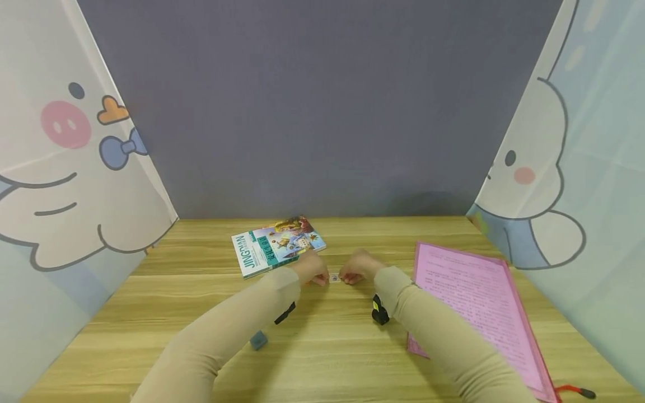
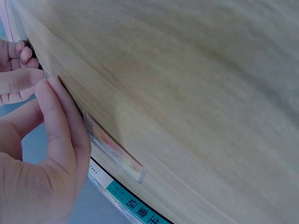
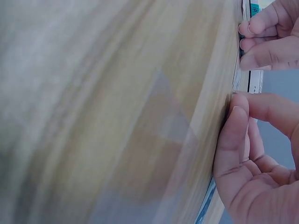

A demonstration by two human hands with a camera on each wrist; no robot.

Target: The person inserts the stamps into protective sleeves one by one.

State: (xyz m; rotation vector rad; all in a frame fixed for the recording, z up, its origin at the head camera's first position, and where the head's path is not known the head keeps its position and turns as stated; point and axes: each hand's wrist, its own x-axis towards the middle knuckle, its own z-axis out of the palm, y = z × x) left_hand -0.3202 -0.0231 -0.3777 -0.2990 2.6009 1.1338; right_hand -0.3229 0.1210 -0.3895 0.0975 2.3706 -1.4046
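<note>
Between the two hands on the wooden table is a small, flat, whitish rectangular piece with a darker mark in its middle; its exact kind is too small to tell. My left hand pinches its left end between thumb and fingertips, low against the tabletop. At the opposite end, the right hand pinches likewise with thumb and forefinger. Fingers hide most of the piece in both wrist views. Beside the left hand, a thin strip with orange and red colouring and a clear border lies flat on the wood.
A children's book with a colourful cover lies behind the left hand. On the right, a pink folder holds printed sheets, partly under the right forearm. A grey-blue block sits near the left forearm. A red cord lies front right.
</note>
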